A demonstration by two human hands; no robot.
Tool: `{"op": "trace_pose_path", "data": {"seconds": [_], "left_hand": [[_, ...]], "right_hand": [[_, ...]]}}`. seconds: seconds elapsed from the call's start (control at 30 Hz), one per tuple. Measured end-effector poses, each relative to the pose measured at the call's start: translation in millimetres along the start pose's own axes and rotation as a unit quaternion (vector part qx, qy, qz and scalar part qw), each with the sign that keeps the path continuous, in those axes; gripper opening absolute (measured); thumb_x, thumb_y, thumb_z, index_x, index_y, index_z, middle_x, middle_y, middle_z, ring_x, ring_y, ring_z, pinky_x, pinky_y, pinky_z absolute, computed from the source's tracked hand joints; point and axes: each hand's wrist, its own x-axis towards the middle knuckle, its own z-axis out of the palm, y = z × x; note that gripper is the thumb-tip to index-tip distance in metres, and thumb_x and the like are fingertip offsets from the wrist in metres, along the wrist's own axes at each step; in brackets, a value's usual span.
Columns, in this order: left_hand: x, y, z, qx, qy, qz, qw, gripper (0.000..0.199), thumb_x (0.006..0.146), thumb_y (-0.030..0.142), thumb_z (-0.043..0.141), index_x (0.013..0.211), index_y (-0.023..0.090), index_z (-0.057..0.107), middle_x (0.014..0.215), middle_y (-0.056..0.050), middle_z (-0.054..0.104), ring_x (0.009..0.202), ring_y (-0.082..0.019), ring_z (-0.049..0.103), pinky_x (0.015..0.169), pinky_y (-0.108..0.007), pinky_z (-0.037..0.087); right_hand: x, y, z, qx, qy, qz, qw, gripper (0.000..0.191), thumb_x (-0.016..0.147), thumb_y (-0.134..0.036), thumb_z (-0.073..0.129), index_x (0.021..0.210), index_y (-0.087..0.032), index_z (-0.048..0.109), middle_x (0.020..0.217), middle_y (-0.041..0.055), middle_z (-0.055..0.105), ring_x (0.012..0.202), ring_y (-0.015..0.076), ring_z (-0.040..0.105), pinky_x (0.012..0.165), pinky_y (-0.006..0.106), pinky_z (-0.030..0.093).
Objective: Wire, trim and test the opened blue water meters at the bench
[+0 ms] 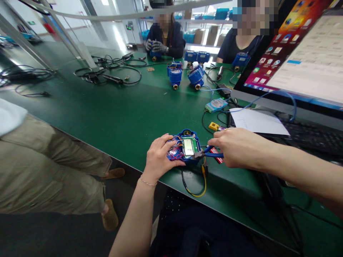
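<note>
A blue device (197, 139) lies open on the green table, showing a green circuit board with a small display (188, 147) and several thin coloured wires. My left hand (160, 155) grips its left side, fingers over the wired part. In my right hand (227, 147) are blue-handled pliers (213, 154), their jaws at the lower right edge of the board. Under the pliers a red and white object (216, 157) lies partly hidden. A yellow and black lead (198, 195) loops below the device toward the table edge.
Several blue meters (175, 75) stand further back. A monitor (292, 53), keyboard (318, 130), paper (257, 120), light blue box (216, 105) and yellow connector (213, 126) are at right. Cables (115, 79) lie back left. Two people sit opposite; another stands at left.
</note>
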Motion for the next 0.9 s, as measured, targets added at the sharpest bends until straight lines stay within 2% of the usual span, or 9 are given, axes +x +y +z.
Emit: {"op": "trace_pose_path", "data": {"seconds": [0.13,0.33,0.47,0.57,0.67,0.9], "left_hand": [[0,-1,0.4,-0.003,-0.003,-0.007,1.000,0.065,0.056,0.063,0.068,0.102,0.019,0.055,0.113,-0.011,0.060,0.110,-0.028,0.054,0.091,-0.047,0.047],[-1,1,0.1,-0.003,-0.004,-0.011,1.000,0.065,0.056,0.064,0.068,0.102,0.020,0.056,0.112,-0.011,0.060,0.110,-0.028,0.055,0.092,-0.048,0.047],[0,1,0.2,0.000,-0.004,-0.015,1.000,0.066,0.056,0.065,0.067,0.102,0.019,0.056,0.113,-0.011,0.060,0.110,-0.028,0.054,0.093,-0.047,0.047],[0,0,-0.3,-0.001,-0.007,-0.017,1.000,0.067,0.056,0.065,0.067,0.103,0.020,0.056,0.113,-0.011,0.060,0.111,-0.028,0.054,0.093,-0.048,0.046],[0,1,-1.2,-0.005,-0.008,-0.016,1.000,0.066,0.056,0.064,0.068,0.102,0.019,0.056,0.113,-0.012,0.060,0.111,-0.028,0.053,0.092,-0.048,0.046],[-1,2,-1.7,-0.005,0.001,-0.009,1.000,0.064,0.056,0.062,0.069,0.102,0.019,0.055,0.112,-0.011,0.060,0.111,-0.028,0.053,0.092,-0.048,0.047]], "right_hand": [[2,5,-1,0.008,-0.002,0.003,1.000,0.030,0.062,-0.014,0.053,0.088,-0.022,0.066,0.084,0.0040,0.065,0.071,0.0168,0.059,0.059,0.027,0.037],[-13,3,16,-0.034,0.133,-0.049,0.989,0.038,0.068,-0.032,0.059,0.103,-0.017,0.062,0.095,0.0099,0.060,0.082,0.0222,0.056,0.075,0.033,0.040],[-21,-4,21,-0.067,0.168,-0.046,0.982,0.034,0.070,-0.025,0.056,0.102,-0.015,0.061,0.094,0.0118,0.059,0.082,0.0225,0.055,0.077,0.035,0.039],[-22,-7,19,-0.071,0.156,-0.039,0.985,0.028,0.070,-0.016,0.053,0.096,-0.015,0.063,0.086,0.0098,0.060,0.074,0.0193,0.055,0.070,0.032,0.038],[-18,-8,15,-0.048,0.110,-0.024,0.992,0.027,0.069,-0.012,0.050,0.091,-0.016,0.064,0.077,0.0067,0.060,0.065,0.0162,0.054,0.063,0.029,0.035],[-3,-1,8,0.018,0.020,-0.005,1.000,0.033,0.059,-0.009,0.052,0.087,-0.020,0.067,0.076,0.0042,0.064,0.065,0.0161,0.059,0.055,0.026,0.036]]}}
